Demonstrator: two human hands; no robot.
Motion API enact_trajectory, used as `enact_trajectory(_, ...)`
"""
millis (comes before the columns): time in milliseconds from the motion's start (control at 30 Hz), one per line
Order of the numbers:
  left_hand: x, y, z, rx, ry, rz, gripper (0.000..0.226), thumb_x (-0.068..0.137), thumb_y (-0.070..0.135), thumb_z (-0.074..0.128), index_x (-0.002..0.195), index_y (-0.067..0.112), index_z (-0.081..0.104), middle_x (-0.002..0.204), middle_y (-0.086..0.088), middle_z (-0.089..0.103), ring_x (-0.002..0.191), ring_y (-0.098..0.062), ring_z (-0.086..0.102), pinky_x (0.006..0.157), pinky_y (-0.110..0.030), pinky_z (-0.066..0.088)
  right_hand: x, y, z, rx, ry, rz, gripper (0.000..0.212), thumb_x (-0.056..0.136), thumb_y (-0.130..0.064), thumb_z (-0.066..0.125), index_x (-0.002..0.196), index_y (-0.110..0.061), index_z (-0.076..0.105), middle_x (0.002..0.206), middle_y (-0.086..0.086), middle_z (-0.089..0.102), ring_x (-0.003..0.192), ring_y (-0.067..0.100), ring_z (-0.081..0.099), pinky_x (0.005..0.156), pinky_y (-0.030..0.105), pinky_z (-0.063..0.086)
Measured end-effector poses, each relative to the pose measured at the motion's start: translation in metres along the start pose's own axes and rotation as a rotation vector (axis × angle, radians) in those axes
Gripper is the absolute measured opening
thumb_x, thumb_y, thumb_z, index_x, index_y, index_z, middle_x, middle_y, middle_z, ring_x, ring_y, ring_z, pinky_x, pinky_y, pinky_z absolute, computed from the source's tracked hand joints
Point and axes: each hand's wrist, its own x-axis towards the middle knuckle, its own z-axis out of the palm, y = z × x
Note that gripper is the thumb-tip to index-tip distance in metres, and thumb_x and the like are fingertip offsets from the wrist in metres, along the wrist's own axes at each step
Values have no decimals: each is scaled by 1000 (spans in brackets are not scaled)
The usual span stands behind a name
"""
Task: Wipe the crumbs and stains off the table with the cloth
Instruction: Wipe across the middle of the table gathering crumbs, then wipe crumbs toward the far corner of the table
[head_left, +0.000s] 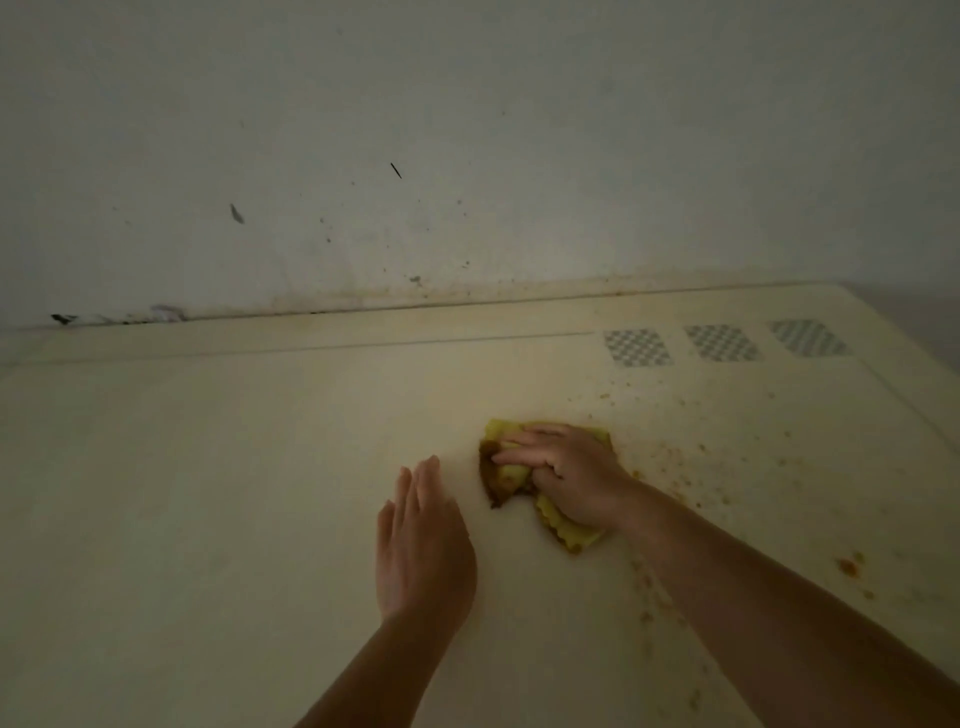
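the right hand (566, 475) pressed down on the yellow cloth (519, 478), fingers bunching it against the table (208, 467). the left hand (423, 540) lay flat and empty just beside it, fingers together. crumbs (696, 457) and stains (848, 566) dotted the table right of the cloth, below a wall (467, 130).

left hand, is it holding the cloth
No, the left hand lies flat and empty on the table; the right hand presses the cloth.

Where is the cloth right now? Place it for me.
In the head view the cloth lies right of centre on the table, bunched under the right hand, with the left hand flat beside it and crumbs scattered to its right.
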Motion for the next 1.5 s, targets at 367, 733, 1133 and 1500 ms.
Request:
enact_trajectory(367,20,2,10,243,34,4,76,71,63,-1,142,44,18,156,18,5,139,2,-9,111,-22,4,102,82,-42,-154,27,179,51,94,-18,32,143,-29,28,157,-6,15,143,17,8,117,42,9)
enact_trajectory(733,19,0,10,240,39,33,68,79,60,10,142,39,24,157,13,15,138,5,-2,113,-23,5,83,166,-101,-288,88,660,61,93,-50,18,147,-24,8,159,1,-3,143,30,-2,114,54,5)
enact_trajectory(1133,17,-1,15,266,29,45,52,93,47,25,143,33,28,157,6,20,146,-11,10,117,-34,11,22,182,-107,-353,-12,440,62,92,-56,17,146,-30,5,159,-4,-3,144,27,-2,115,52,5)
enact_trajectory(1500,2,21,7,441,74,74,36,94,33,33,121,21,54,129,-13,54,116,-35,49,99,-44,36,-99,68,-53,-223,-267,-116,50,98,-38,23,145,-34,10,158,-7,0,142,13,-11,112,40,-9)
